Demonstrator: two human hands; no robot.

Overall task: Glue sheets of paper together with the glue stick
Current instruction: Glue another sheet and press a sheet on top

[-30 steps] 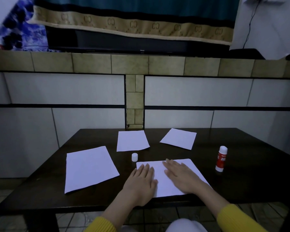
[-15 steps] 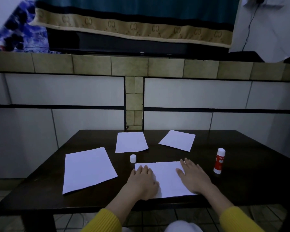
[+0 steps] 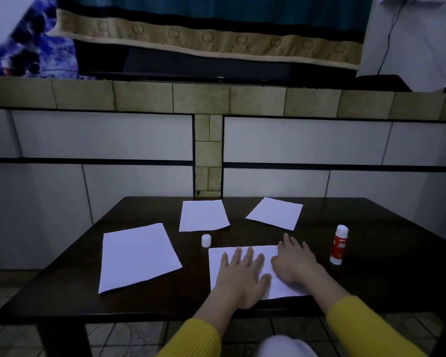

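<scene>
1. I see a dark wooden bench [image 3: 371, 266] set against a tiled wall [image 3: 113, 140], with a patterned cloth [image 3: 204, 37] hanging above.
2. Three loose paper sheets lie away from my hands: a large sheet [image 3: 137, 256] at the left, tilted, its long axis running near to far; a middle sheet [image 3: 202, 215] towards the far edge; a right sheet [image 3: 274, 213] beside it, turned diagonally.
3. A small white cap [image 3: 206, 240] stands between the middle sheet and the near sheet, touching neither.
4. The glue stick [image 3: 339, 244] stands upright on the bench just right of my right hand, uncapped end up, long axis vertical, apart from the hand.
5. The near sheet [image 3: 242, 252] lies flat by the near edge, long axis left to right.
6. My left hand [image 3: 240, 276] lies flat on it, fingers spread and straight, gripping nothing.
7. My right hand [image 3: 296, 264] presses the sheet's right part, fingers extended, holding nothing; it hides that sheet's right edge.
8. Yellow sleeves [image 3: 366, 328] cover both forearms.
</scene>
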